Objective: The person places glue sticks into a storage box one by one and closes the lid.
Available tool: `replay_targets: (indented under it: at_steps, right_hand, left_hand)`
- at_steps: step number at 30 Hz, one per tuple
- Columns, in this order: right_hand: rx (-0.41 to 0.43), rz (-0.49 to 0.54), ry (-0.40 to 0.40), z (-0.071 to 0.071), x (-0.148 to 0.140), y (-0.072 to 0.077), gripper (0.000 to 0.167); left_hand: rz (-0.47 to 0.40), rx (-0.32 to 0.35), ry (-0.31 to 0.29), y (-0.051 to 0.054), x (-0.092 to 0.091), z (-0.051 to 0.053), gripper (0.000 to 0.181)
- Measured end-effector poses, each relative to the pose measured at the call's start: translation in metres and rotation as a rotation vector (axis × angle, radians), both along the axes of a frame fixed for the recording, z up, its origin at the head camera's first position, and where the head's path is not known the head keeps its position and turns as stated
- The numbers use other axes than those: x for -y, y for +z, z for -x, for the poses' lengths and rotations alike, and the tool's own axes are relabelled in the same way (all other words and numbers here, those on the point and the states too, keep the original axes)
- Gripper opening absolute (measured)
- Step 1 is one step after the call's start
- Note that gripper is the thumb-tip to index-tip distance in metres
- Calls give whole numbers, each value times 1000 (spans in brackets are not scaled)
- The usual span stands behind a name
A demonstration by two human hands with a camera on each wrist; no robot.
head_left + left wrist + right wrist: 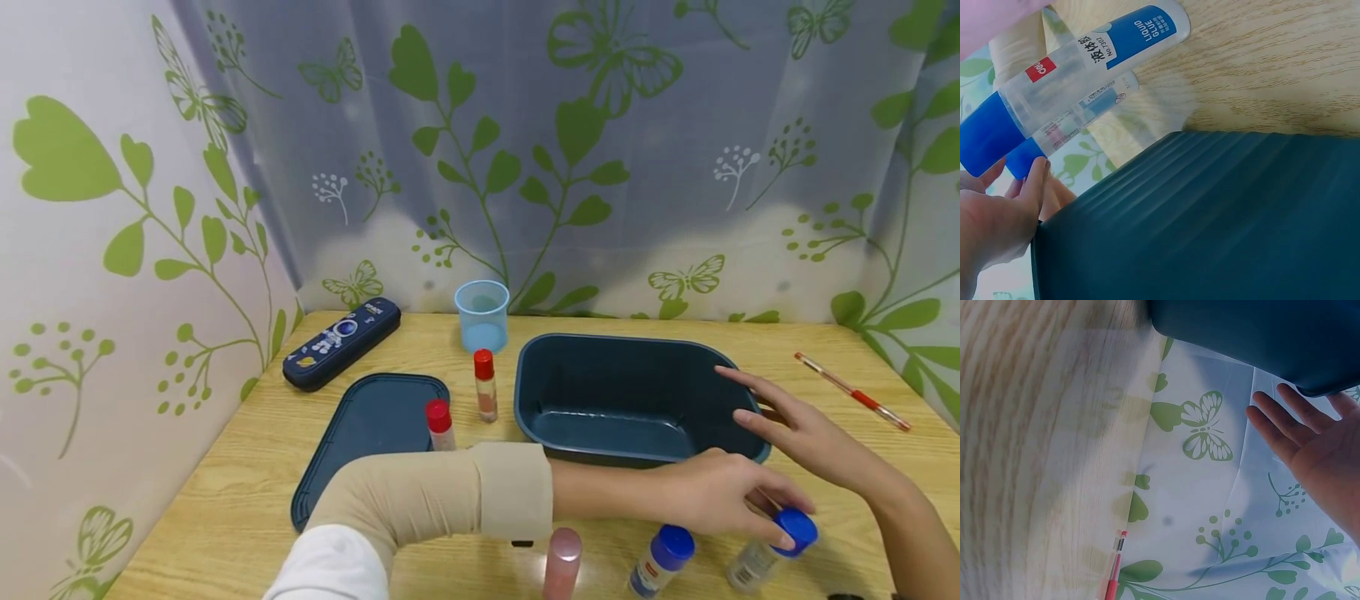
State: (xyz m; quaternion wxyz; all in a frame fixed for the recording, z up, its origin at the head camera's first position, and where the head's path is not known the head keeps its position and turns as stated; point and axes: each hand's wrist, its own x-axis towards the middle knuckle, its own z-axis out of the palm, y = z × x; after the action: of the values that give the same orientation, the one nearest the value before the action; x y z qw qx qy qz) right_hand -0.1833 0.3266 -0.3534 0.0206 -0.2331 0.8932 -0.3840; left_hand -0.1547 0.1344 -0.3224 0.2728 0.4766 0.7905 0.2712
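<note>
By the leaf-patterned curtain [667, 192] lie a navy case [342, 343], blue cup [482, 321] and pen [862, 399].

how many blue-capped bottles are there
2: one bottle gripped by the left hand, the other bottle between that and the pink tube. The left arm may hide more.

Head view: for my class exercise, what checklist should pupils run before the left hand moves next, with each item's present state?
1. Left hand on the rightmost blue-capped bottle: ok, fingers and thumb at its cap.
2. Right hand steadying the bin: cannot tell, fingers at its right end, pressure unclear.
3. Bin uncovered: ok, flat dark lid lies left of it.
4. Space beside the left hand and forearm free: not ok, pink bottle and another blue-capped bottle stand close.
5. Caps tightened: cannot tell.
</note>
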Motion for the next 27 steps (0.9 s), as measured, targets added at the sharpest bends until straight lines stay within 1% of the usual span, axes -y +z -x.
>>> replay_targets:
  at_steps: [2,3,5,12,21,24,27]
  right_hand:
    - [7,15,6,0,0,0,53]
    - [3,6,-3,0,0,0,53]
    - [7,13,-3,0,0,-1,53]
    - [25,38,15,0,-1,-2,53]
    - [10,22,17,0,0,-2,53]
    - [4,19,21,0,0,-2,52]
    - [-3,15,25,0,0,-2,52]
  left_hand:
    - [6,-28,13,-1,0,0,39]
    - [7,-38,18,-1,-1,0,39]
    - [10,-41,31,-1,-1,0,38]
    - [14,-20,61,-1,-1,-2,34]
    - [-17,0,62,0,5,-2,31]
    - [-27,-5,66,4,8,-2,31]
    - [-40,-27,73,11,11,-1,31]
